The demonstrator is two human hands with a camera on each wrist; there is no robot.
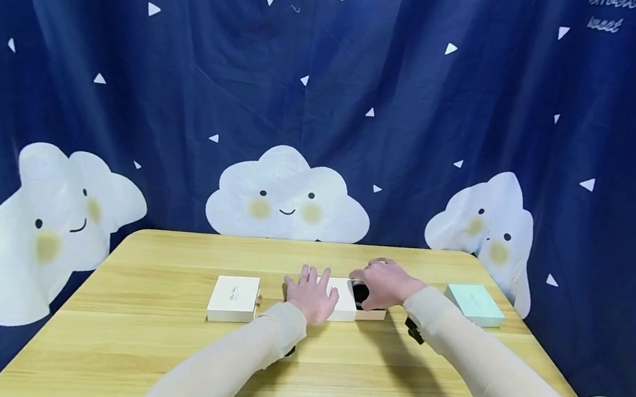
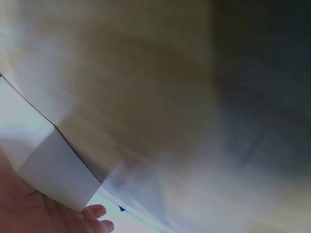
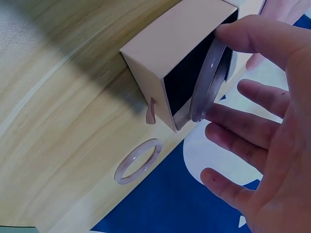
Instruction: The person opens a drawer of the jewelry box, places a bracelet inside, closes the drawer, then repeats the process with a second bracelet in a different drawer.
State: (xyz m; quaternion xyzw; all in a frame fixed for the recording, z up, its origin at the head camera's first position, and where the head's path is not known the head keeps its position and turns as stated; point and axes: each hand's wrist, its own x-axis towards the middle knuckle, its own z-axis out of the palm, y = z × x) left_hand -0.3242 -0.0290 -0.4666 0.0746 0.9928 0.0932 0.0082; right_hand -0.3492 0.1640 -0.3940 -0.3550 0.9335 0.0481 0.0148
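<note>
The right hand (image 1: 386, 285) pinched a bangle (image 3: 204, 82) at the partly open drawer (image 3: 146, 92) of the middle box (image 1: 345, 303); the left hand (image 1: 312, 300), fingers spread straight, rested on that box. A second bangle (image 3: 146, 169) lay near the table's (image 1: 113, 332) far edge, a mint box (image 1: 474, 304) by its right edge, and a white box (image 1: 234, 298) left of both hands.

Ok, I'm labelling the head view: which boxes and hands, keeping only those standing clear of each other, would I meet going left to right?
Closed white box → left hand → right hand → mint-green box.
</note>
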